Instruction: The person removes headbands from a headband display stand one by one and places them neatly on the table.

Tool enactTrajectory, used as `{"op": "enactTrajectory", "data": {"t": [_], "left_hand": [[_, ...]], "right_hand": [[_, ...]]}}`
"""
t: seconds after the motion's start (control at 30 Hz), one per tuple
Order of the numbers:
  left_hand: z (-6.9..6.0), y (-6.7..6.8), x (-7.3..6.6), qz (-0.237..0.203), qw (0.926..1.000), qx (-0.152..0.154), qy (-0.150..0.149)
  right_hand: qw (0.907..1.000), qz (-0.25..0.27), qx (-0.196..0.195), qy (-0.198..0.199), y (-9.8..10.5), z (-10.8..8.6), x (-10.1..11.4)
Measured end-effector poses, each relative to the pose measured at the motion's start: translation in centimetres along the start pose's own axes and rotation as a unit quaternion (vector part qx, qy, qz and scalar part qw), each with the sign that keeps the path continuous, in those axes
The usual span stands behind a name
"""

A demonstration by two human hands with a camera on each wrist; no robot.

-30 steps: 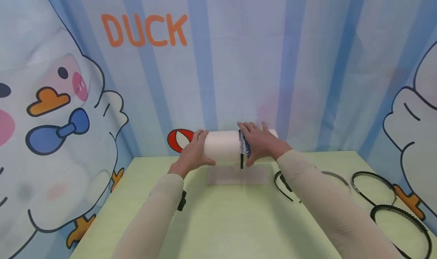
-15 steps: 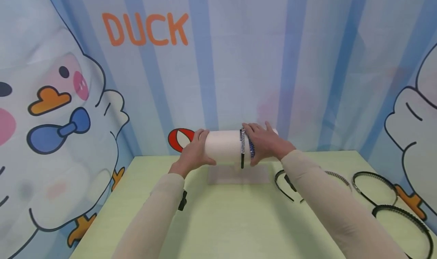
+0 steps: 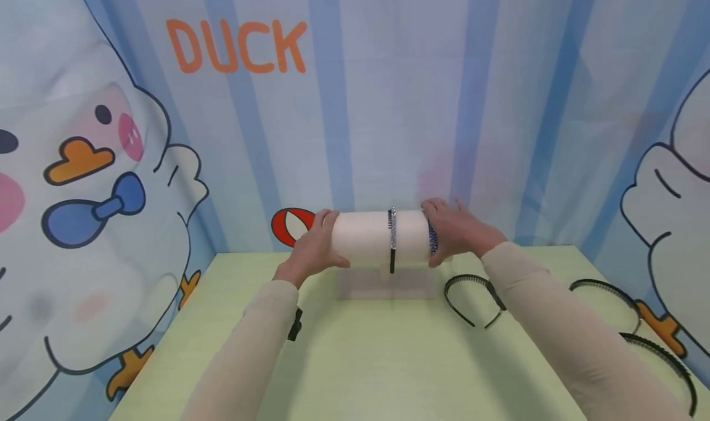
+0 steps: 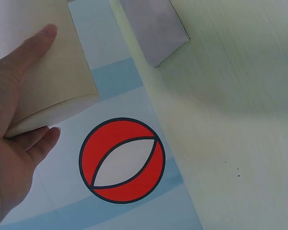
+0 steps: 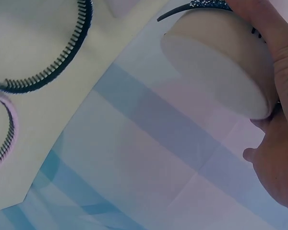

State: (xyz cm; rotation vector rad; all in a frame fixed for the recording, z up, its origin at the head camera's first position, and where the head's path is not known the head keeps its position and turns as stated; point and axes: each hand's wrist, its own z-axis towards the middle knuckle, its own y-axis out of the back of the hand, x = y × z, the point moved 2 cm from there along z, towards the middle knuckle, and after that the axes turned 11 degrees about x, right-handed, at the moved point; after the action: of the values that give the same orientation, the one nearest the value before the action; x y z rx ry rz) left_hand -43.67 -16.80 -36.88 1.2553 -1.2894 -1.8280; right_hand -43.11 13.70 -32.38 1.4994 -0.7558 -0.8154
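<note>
A cream cylinder (image 3: 363, 236) lies level on a display stand with a pale base (image 3: 383, 285). My left hand (image 3: 312, 251) holds its left end, the thumb in front; in the left wrist view the thumb presses the cylinder's side and fingertips show past its end rim. A silver glittery headband (image 3: 393, 236) sits around the cylinder near the middle. Close to the right end, my right hand (image 3: 457, 233) grips a blue sparkly headband (image 3: 433, 239) that straddles the cylinder. One dark tip of this headband (image 5: 175, 12) shows in the right wrist view; the palm hides much of it.
Several toothed headbands lie on the pale green table (image 3: 377, 359) at the right: a dark one (image 3: 468, 278) near the stand, another black one (image 3: 607, 286) farther right, and a pink-edged one (image 5: 14, 115) in the right wrist view. A duck-print curtain (image 3: 388, 100) hangs behind.
My right hand has slid the blue headband rightward along the cylinder, away from the silver one. My left hand stays on the left end.
</note>
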Motion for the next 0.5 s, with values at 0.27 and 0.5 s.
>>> {"op": "enactTrajectory", "data": {"t": [0.27,0.5], "left_hand": [[-0.2,0.3,-0.4,-0.002,1.0,-0.002,-0.002],[-0.1,0.2,-0.3,0.0,1.0,0.003,-0.001]], "right_hand": [[0.9999,0.006,-0.014,-0.003,0.1,-1.7,-1.6],[0.9994,0.03,-0.012,-0.011,-0.4,-3.2,-3.3]]}}
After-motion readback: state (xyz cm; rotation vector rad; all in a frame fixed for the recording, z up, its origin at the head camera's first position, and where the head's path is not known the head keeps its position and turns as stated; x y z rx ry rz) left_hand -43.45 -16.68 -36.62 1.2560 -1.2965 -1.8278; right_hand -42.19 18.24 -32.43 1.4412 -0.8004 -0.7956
